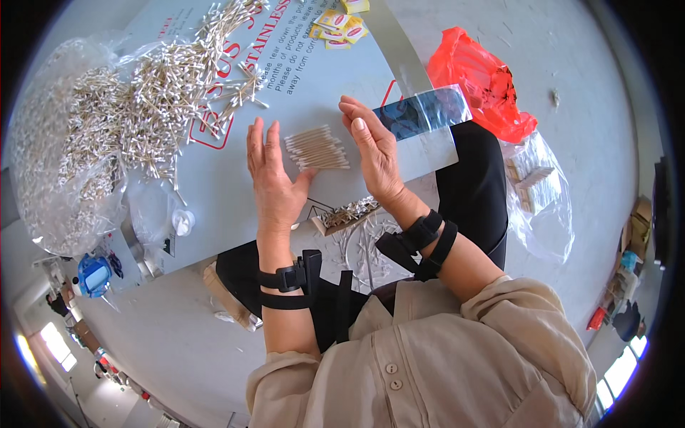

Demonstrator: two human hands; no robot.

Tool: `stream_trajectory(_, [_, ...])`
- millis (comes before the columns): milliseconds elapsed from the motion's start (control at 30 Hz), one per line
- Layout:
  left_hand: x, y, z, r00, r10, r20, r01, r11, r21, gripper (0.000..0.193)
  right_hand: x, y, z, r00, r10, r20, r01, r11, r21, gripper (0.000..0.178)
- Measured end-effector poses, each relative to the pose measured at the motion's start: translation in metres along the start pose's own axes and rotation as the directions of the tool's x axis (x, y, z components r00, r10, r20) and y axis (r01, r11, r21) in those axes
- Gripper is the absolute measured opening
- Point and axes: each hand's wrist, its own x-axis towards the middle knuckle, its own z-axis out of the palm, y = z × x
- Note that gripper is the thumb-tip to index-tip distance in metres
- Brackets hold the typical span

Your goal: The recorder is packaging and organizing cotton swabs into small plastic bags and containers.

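Note:
A flat row of cotton swabs (315,148) lies side by side on the grey table top (214,185) between my two hands. My left hand (277,182) is to the left of the row, fingers stretched out, its thumb at the row's lower edge. On the other side, my right hand (376,146) is raised with its fingers extended and palm turned inward; nothing shows in it. A large heap of loose cotton swabs (160,100) spills from a clear plastic bag (43,150) at the left.
Small yellow-and-white packets (341,28) lie at the far edge. Dark blue film in clear plastic (421,113) sits at the right edge, beside a red plastic bag (478,82). A narrow box of swabs (347,215) is at the near edge. A clear bag (535,185) holds more bundles.

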Motion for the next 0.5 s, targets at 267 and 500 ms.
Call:
stream_trajectory(267, [0.008, 0.003, 0.04, 0.918, -0.328, -0.223, 0.033, 0.625, -0.78, 0.059, -0.003, 0.01, 0.023, 0.995, -0.096, -0.024, 0.096, 0.995, 0.0, 0.041])
stream_trajectory(500, [0.002, 0.015, 0.053, 0.922, -0.311, -0.229, -0.034, 0.525, -0.85, 0.056, 0.024, 0.007, 0.001, 0.998, -0.048, -0.034, 0.05, 0.995, 0.087, 0.043])
